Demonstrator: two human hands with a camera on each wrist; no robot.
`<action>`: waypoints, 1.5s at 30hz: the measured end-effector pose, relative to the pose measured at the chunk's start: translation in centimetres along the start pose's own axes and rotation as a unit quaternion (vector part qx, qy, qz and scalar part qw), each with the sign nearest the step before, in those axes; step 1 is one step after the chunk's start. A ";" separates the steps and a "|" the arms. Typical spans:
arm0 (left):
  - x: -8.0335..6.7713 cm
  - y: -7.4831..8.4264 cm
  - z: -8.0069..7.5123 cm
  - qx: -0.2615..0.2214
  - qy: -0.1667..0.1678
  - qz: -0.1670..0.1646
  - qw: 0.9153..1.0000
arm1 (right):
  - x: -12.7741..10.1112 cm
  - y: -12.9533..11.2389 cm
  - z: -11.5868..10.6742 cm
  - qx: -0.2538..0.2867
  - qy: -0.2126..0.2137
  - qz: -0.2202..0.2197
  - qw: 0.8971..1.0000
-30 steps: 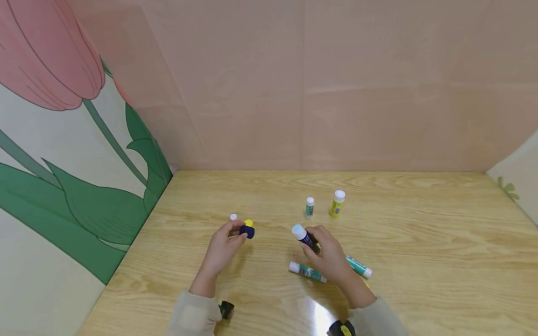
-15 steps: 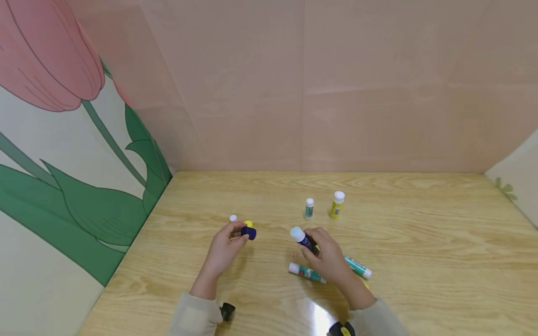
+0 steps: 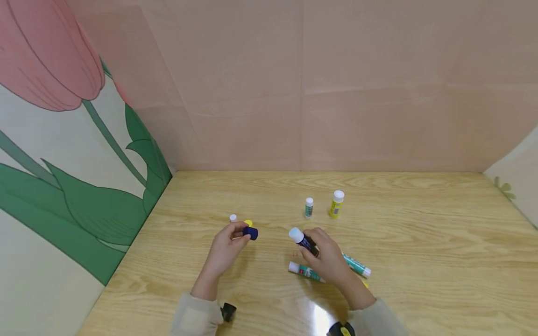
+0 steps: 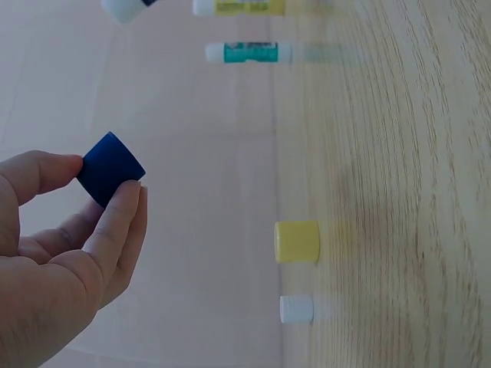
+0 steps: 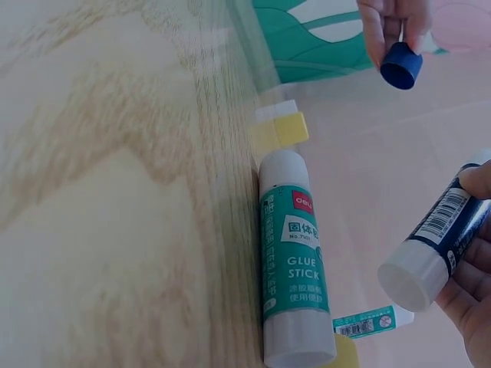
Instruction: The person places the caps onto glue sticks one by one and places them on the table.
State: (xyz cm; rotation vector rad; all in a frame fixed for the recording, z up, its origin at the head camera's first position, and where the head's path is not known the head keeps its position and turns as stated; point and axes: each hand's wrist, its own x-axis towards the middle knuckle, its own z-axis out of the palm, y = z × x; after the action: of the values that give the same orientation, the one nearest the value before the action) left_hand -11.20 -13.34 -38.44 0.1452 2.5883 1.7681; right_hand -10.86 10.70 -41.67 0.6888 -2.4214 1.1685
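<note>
Blue cap (image 4: 110, 169): I'm pinching it with my left hand (image 3: 224, 249); right hand (image 3: 329, 259) is gripping the blue glue stick (image 3: 303, 240). Only the right wrist view is showing "GLUE STICK" on the green stick (image 5: 293, 284) lying beside it.

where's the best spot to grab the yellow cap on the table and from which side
Pinch the yellow cap across its round side wall, coming straight down from above. It is short and stubby, so only the sides give the fingers purchase. The small white cap stands close beside it, to the left in the head view, so place the pinch front to back. The left hand, nearest it, already holds the blue cap.
</note>
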 end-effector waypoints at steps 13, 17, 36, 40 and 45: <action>-0.1 0.5 0.2 0.005 -0.012 -0.001 1.000 | -0.2 -0.1 -0.4 -0.004 -0.028 0.034 0.999; -0.2 0.6 0.3 0.000 -0.018 0.000 1.000 | -0.2 0.0 -0.3 -0.007 -0.029 0.031 0.999; -0.4 0.7 1.1 -0.025 -0.041 0.018 0.999 | -0.3 0.1 -0.4 0.005 -0.034 0.021 0.999; -0.3 0.6 1.5 -0.027 -0.044 0.002 0.999 | -0.4 0.1 -0.4 0.004 -0.034 0.014 0.999; -0.3 0.5 1.7 -0.044 -0.050 -0.003 0.998 | -0.5 0.1 -0.3 0.010 -0.035 0.004 0.999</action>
State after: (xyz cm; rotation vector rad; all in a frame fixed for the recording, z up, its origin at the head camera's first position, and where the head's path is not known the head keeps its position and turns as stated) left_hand -10.76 -11.62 -38.63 0.2201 2.4364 1.8183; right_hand -10.49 11.11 -41.85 0.7384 -2.4744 1.1910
